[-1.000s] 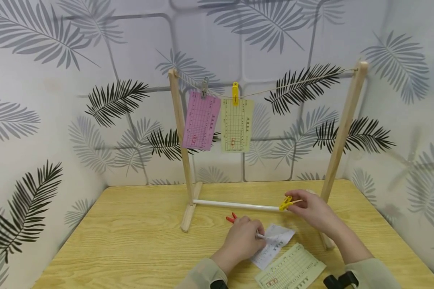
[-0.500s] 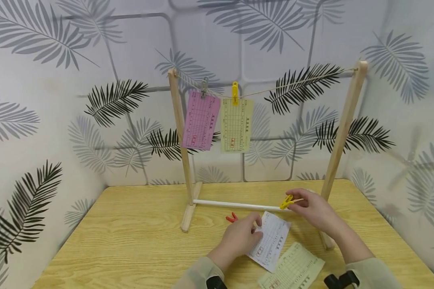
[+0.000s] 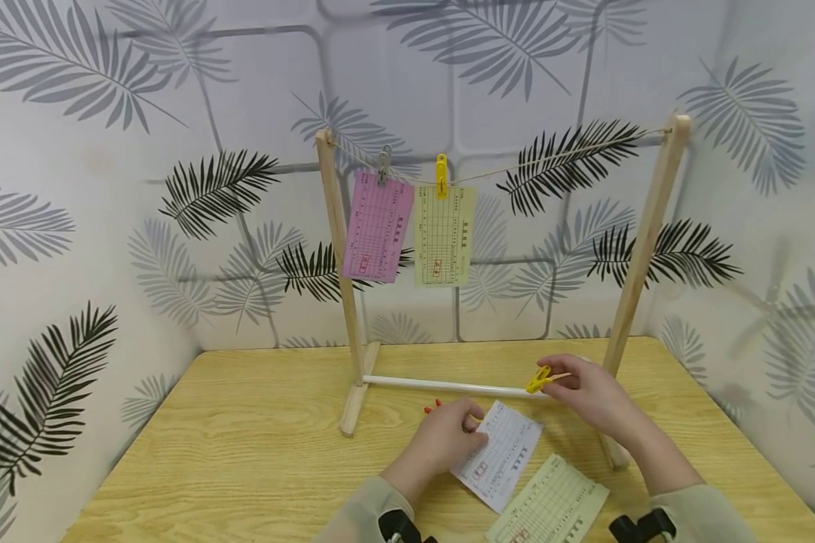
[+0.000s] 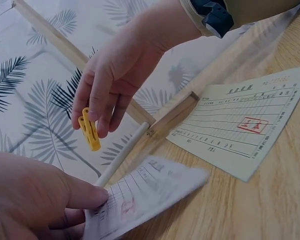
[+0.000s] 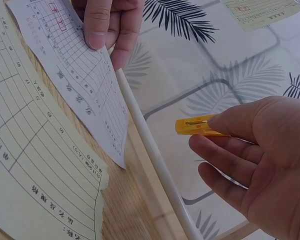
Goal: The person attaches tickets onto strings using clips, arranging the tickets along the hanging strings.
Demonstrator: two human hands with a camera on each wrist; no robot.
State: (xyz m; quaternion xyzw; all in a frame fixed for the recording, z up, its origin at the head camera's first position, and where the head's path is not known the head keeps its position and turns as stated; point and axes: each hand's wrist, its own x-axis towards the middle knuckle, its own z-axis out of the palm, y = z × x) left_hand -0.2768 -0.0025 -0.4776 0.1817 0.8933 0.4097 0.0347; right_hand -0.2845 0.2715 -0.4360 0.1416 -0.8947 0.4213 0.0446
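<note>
My left hand (image 3: 444,435) pinches the left edge of a white printed receipt slip (image 3: 502,452), thumb on the printed face and fingers behind. In the left wrist view the slip (image 4: 140,195) tilts up from the wooden table. My right hand (image 3: 594,396) holds a yellow clothespin (image 3: 538,379) between thumb and index finger, above and to the right of the slip. The pin's nose (image 5: 187,126) points away from the palm. A pale green slip (image 3: 553,501) lies on the table below the white one. Red clothespin tips (image 3: 433,406) show behind my left hand.
A wooden frame with two posts (image 3: 641,264) and a white crossbar (image 3: 448,385) stands behind my hands. From its string (image 3: 536,161) hang a pink slip (image 3: 379,226) under a grey clip (image 3: 383,164) and a pale green slip (image 3: 444,241) under a yellow clothespin (image 3: 441,175).
The white slip, creased under my left hand before, is now spread out and has shifted slightly left with that hand. My right hand has stayed nearly still with the yellow clothespin.
</note>
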